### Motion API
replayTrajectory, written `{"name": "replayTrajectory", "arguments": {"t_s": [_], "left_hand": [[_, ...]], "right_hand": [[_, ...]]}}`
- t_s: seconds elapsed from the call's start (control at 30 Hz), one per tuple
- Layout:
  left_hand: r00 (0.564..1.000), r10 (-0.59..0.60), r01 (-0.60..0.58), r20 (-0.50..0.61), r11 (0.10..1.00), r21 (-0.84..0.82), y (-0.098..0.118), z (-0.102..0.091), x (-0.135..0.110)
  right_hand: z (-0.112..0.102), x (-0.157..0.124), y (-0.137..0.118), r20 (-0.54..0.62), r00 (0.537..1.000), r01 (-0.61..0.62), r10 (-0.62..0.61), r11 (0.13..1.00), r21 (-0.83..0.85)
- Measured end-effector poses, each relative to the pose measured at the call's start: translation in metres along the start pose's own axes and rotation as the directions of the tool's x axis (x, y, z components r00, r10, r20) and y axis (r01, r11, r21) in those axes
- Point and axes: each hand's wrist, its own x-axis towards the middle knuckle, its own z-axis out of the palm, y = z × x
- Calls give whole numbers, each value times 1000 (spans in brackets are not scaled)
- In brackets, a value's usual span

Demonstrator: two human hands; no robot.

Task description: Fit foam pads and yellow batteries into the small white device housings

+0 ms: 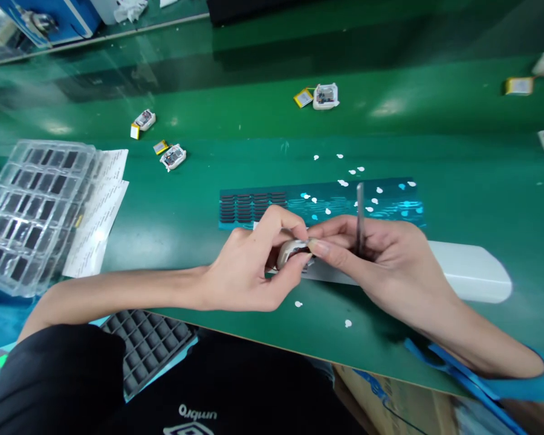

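Observation:
Between the thumb and fingers of my left hand (254, 266) is a small white device housing (291, 252), partly covered by the fingers. My right hand (381, 254) meets it from the right, its thumb and forefinger pinched at the housing's edge; what lies in that pinch is hidden. Tweezers (359, 211) stick up from the curled fingers of the same hand. Beneath both hands lies a blue film sheet (330, 196) with rows of dark strips (252, 207) on its left part. Small white tab stickers (340, 183) are scattered around it.
Opened white devices with yellow batteries lie farther back, one (325, 96) near the middle and one (173, 157) at left. A clear compartment tray (31, 211) rests on paper sheets (97, 217). A white rounded panel (471, 272) lies at right. Below the bench edge is a black grid tray (147, 344).

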Motion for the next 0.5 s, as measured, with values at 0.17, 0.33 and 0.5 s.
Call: {"name": "replayTrajectory", "arguments": {"t_s": [0.17,0.33,0.5], "left_hand": [[991,-127,132,45,982,-135,-1,0,1],[993,-115,119,39,983,-137,-2,0,1],[996,-72,76,56,995,-60,-1,0,1]], "right_hand": [[0,0,-2,-13,999,30,-31,997,-68],[4,-3,-3,-48,998,25,-28,997,-73],[5,-1,-4,-54,998,43,-44,999,-19]]}}
